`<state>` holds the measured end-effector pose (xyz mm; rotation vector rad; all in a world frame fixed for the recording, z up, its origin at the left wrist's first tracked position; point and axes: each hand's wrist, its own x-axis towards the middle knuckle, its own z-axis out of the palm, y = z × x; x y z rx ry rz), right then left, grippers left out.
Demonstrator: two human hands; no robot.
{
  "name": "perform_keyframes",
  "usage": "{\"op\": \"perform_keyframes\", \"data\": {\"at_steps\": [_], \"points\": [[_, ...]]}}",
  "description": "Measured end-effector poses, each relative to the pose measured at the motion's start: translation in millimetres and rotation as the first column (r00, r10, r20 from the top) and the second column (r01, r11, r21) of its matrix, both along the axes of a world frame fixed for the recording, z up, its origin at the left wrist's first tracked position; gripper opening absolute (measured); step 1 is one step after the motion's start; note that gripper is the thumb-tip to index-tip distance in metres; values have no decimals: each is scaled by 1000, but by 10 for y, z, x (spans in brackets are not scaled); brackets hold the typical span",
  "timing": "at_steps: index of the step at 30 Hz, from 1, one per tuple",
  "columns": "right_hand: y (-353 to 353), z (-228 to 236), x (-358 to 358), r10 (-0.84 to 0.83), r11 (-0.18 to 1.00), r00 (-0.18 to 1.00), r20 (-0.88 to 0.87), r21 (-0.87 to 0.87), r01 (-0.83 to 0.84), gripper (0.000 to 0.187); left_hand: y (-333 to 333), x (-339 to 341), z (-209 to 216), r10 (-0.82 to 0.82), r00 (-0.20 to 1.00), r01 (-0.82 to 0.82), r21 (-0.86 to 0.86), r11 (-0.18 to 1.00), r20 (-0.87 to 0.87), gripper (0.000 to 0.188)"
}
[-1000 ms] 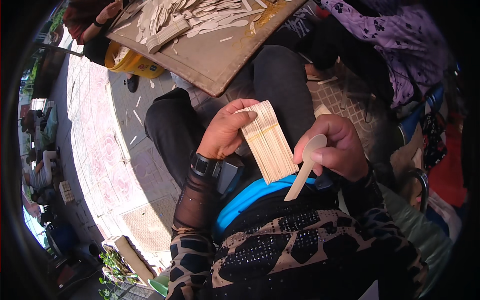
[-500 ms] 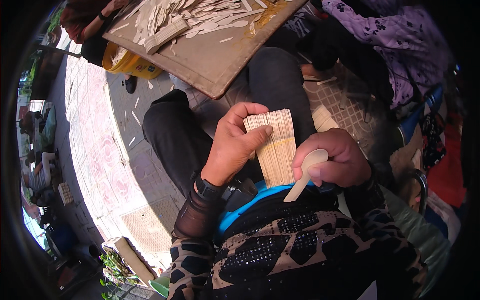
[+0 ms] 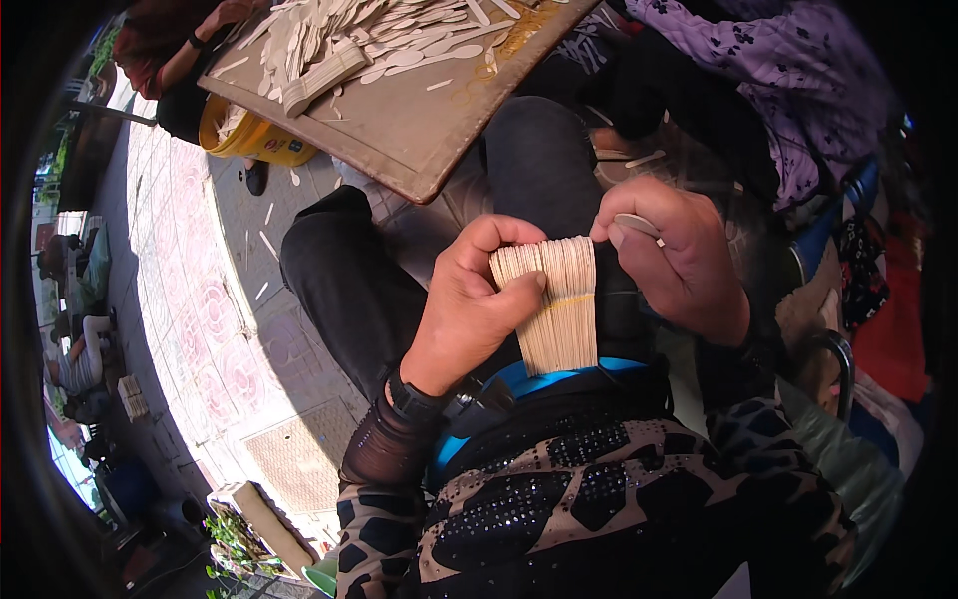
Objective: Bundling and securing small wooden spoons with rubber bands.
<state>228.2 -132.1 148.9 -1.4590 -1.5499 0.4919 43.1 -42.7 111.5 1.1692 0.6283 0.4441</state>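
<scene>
My left hand [image 3: 469, 304] grips a thick bundle of flat wooden spoons [image 3: 559, 304], held upright over my lap with a rubber band round its middle. My right hand [image 3: 684, 265] sits at the bundle's top right edge and pinches a single wooden spoon [image 3: 636, 226], its bowl end showing between thumb and fingers. A dark watch is on my left wrist. Both hands are just above my dark trousers.
A brown board [image 3: 419, 120] ahead carries a heap of loose wooden spoons [image 3: 379, 40]. A yellow bucket [image 3: 244, 140] stands beside it. A person in a purple patterned top [image 3: 788, 90] sits at the upper right; another person's arm reaches in at the upper left. Paved ground lies at the left.
My right hand has lifted its single spoon from below the bundle up to the bundle's top right. My left hand has tightened round the bundle and turned it more upright.
</scene>
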Motion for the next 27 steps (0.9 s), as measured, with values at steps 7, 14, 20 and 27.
{"op": "perform_keyframes", "data": {"at_steps": [7,14,20,27], "points": [[107,-149,-8,251,960,965,71,109,-257,25,-32,31,54,20,999,-18,66,998,-25,23],[76,-257,46,314,939,947,68,122,-320,29,-32,-9,66,-9,997,13,49,999,-76,25],[58,-273,31,307,941,949,67,125,-313,27,-56,10,100,-22,994,31,92,995,-104,24],[67,-277,-8,286,952,958,11,109,-286,23,-94,45,73,44,989,-14,201,979,-145,23]]}}
